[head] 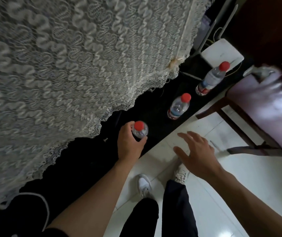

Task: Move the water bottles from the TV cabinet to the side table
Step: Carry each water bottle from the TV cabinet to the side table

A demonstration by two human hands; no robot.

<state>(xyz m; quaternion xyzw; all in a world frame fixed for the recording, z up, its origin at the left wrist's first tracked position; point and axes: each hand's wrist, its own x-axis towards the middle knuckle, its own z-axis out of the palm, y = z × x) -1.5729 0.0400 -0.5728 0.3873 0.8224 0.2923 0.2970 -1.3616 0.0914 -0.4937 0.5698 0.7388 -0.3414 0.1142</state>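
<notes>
Three clear water bottles with red caps stand in a row on the black TV cabinet top [154, 106]. My left hand [130, 142] grips the nearest bottle [140, 130] around its shoulder, just below the cap. The middle bottle [179, 106] and the far bottle [212, 78] stand upright and untouched. My right hand [196, 151] hovers over the floor with fingers spread, a little short of the middle bottle and holding nothing.
A white lace cloth [68, 65] drapes over the cabinet's left part. A white box [222, 53] with a cable sits behind the far bottle. A wooden chair with a purple seat [270, 106] stands at the right on the white tile floor [239, 185].
</notes>
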